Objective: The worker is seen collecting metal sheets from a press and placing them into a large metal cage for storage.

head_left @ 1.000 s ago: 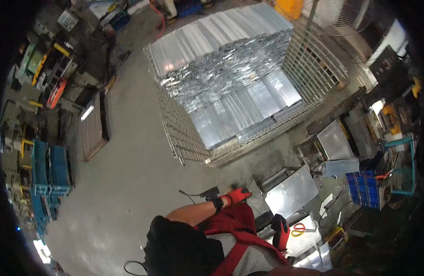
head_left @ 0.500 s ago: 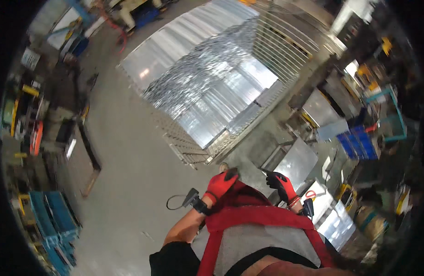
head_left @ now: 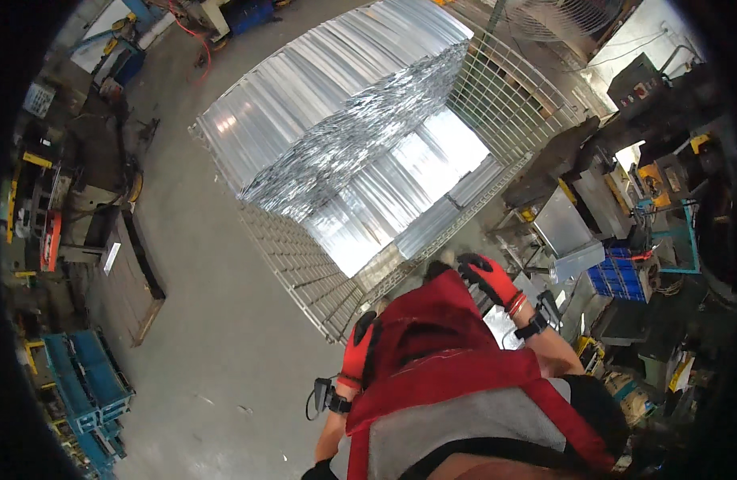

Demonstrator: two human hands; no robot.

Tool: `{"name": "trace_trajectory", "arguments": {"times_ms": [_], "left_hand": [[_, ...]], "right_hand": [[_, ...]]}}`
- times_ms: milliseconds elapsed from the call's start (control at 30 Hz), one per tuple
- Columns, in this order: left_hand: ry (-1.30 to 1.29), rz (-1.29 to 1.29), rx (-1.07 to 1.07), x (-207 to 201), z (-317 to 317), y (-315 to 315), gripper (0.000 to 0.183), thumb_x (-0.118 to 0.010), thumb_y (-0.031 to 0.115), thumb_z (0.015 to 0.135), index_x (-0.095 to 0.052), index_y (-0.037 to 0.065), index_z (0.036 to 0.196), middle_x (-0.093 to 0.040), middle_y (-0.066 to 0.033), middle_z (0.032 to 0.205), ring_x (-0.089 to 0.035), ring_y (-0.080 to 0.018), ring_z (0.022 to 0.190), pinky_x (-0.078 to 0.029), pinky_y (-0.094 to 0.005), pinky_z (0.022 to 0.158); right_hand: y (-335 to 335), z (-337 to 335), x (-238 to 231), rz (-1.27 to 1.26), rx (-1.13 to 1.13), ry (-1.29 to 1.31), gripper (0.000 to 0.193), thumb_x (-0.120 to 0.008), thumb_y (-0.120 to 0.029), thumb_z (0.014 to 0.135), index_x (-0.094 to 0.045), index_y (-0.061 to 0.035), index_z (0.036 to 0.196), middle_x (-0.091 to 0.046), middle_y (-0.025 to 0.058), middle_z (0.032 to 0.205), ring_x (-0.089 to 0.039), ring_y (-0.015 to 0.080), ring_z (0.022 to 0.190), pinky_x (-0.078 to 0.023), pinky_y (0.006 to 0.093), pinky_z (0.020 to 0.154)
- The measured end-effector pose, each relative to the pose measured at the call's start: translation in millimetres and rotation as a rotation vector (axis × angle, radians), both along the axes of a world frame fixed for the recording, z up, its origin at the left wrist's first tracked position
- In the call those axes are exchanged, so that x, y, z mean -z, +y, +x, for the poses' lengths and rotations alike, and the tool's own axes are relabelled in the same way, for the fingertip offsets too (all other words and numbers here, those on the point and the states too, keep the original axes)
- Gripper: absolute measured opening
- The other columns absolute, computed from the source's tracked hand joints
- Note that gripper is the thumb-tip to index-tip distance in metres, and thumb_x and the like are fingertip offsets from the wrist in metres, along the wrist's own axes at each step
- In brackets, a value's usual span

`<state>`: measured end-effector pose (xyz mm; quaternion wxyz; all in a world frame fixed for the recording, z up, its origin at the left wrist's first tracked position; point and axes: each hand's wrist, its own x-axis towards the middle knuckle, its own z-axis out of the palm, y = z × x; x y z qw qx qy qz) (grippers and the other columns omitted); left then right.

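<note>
- One wire-mesh cage is holding stacked, shiny metal strips.
- Creased red cloth apron is spreading nearer.
- Gloved left hand is curling at its edge, grip hidden.
- Gloved right hand is bending its fingers opposite; how wide, I cannot say.

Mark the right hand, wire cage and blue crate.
Right hand [head_left: 494, 280]: head view, back of the gloved hand.
Wire cage [head_left: 288, 260]: head view, left mesh wall.
Blue crate [head_left: 619, 276]: head view, visible blue side.
</note>
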<state>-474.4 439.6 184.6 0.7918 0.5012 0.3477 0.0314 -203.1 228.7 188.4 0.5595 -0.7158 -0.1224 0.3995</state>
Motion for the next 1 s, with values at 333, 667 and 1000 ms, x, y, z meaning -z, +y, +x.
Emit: {"name": "trace_trajectory", "arguments": {"times_ms": [333,667,1000], "left_hand": [[0.206,0.392,0.128,0,188,-34,0.036,-0.041,0.017,0.089,-0.039,0.002,0.122,-0.050,-0.0154,0.113,-0.053,-0.0214,0.099,-0.043,-0.0315,0.085],[0.384,-0.007,0.210,39,431,-20,0.038,-0.045,0.021,0.090,-0.041,0.003,0.123,-0.052,-0.0072,0.112,-0.051,-0.0174,0.101,-0.041,-0.0293,0.084],[0.459,0.019,0.238,285,557,23,0.035,-0.049,0.025,0.087,-0.045,0.011,0.119,-0.055,-0.0036,0.098,-0.054,-0.0135,0.088,-0.043,-0.0268,0.073]], "right_hand": [[10,264,41,0.101,0.063,0.239,0.031,-0.052,-0.020,0.085,-0.051,-0.0006,0.110,-0.058,0.0069,0.102,-0.053,0.0141,0.094,-0.042,0.0259,0.083],[33,482,243,0.225,0.565,0.857,0.034,-0.052,-0.033,0.081,-0.049,-0.0057,0.102,-0.052,0.0221,0.108,-0.053,0.0346,0.095,-0.044,0.0439,0.078],[42,524,500,-0.329,0.846,0.615,0.047,-0.057,-0.045,0.075,-0.053,-0.0102,0.106,-0.057,0.0053,0.082,-0.054,0.0168,0.068,-0.042,0.0288,0.058]]}}
